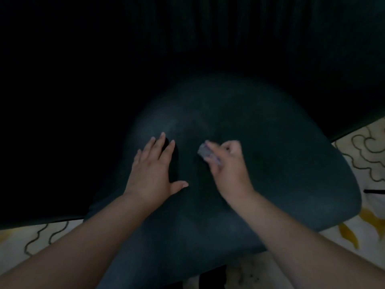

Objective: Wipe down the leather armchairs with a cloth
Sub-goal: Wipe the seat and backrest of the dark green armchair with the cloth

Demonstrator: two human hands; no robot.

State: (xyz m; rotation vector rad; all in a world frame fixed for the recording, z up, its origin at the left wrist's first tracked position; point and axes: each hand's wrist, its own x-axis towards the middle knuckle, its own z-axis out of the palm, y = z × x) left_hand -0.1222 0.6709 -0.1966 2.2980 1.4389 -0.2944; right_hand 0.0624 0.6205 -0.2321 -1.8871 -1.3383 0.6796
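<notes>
A dark teal leather armchair (270, 155) fills the middle of the dim view, its rounded surface facing me. My left hand (152, 170) lies flat on it with fingers spread, just left of centre. My right hand (227, 163) is closed around a small greyish cloth (206, 153), which is pressed against the leather to the right of the left hand. The right hand looks blurred. Both forearms reach in from the bottom corners.
A pale floor covering (366, 155) with black squiggly lines and yellow patches shows at the right and lower left. Everything behind and to the left of the chair is nearly black. A dark chair leg or base (212, 278) is below.
</notes>
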